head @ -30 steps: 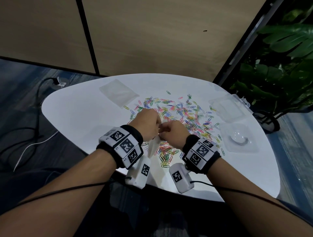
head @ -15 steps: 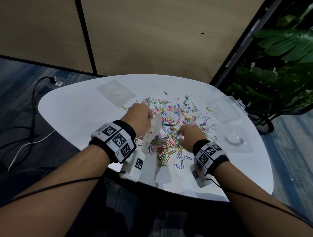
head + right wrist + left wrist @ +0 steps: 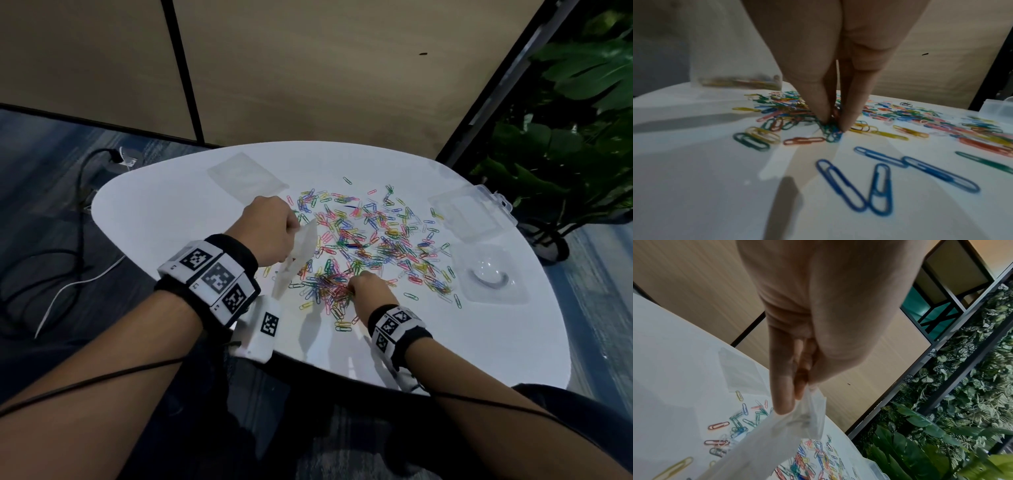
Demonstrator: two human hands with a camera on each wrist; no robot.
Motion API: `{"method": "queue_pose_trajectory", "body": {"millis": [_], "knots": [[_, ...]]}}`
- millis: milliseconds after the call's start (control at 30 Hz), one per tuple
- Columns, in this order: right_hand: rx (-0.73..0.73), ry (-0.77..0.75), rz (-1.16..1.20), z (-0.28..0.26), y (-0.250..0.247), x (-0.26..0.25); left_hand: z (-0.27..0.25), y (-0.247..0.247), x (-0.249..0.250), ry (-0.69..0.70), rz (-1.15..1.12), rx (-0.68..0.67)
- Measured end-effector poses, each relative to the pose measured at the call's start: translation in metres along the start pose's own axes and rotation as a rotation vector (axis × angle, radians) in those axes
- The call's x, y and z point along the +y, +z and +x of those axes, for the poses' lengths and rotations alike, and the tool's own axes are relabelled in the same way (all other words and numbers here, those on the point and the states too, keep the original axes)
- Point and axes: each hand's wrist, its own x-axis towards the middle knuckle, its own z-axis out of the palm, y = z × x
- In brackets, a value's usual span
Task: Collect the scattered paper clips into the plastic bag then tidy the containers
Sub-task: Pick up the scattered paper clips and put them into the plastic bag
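Coloured paper clips [image 3: 373,236] lie scattered over the middle of the white table [image 3: 171,222]. My left hand [image 3: 270,233] pinches the top edge of a clear plastic bag [image 3: 296,257] that hangs above the table; the bag [image 3: 777,439] dangles from the fingertips in the left wrist view, and several clips lie in its bottom [image 3: 740,82]. My right hand [image 3: 366,287] is down on the near part of the pile, thumb and fingers pinching a small bunch of clips [image 3: 832,129].
A second flat clear bag [image 3: 246,174] lies at the far left of the table. A clear plastic box [image 3: 469,209] and a clear round-dished container [image 3: 489,277] sit at the right edge. Plants [image 3: 565,137] stand to the right, cables [image 3: 68,240] on the floor left.
The hands parted: my right hand left the bag's mouth and dropped onto the near pile of clips. My left hand lifted the bag up and to the left.
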Motion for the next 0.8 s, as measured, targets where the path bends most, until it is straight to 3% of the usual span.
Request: {"method": "queue_pose_trajectory", "body": {"millis": [167, 367, 467, 567, 700, 800], "knots": [[0.02, 0.174, 0.287, 0.001, -0.017, 0.013, 0.0, -0.002, -0.003, -0.029, -0.041, -0.003], [0.063, 0.306, 0.927, -0.003, -0.062, 0.022, 0.002, 0.001, -0.002, -0.009, -0.017, -0.031], [0.075, 0.25, 1.42, -0.012, -0.094, 0.007, -0.001, 0.005, 0.006, 0.002, -0.011, -0.027], [0.033, 0.151, 1.669, -0.024, -0.115, -0.016, -0.004, 0.009, 0.012, -0.011, -0.038, -0.038], [-0.039, 0.127, 1.751, -0.027, -0.112, -0.04, 0.0, 0.018, 0.014, 0.001, -0.074, -0.048], [0.021, 0.093, 1.41, -0.023, -0.092, -0.05, 0.002, 0.021, 0.017, 0.019, -0.105, -0.061]]}}
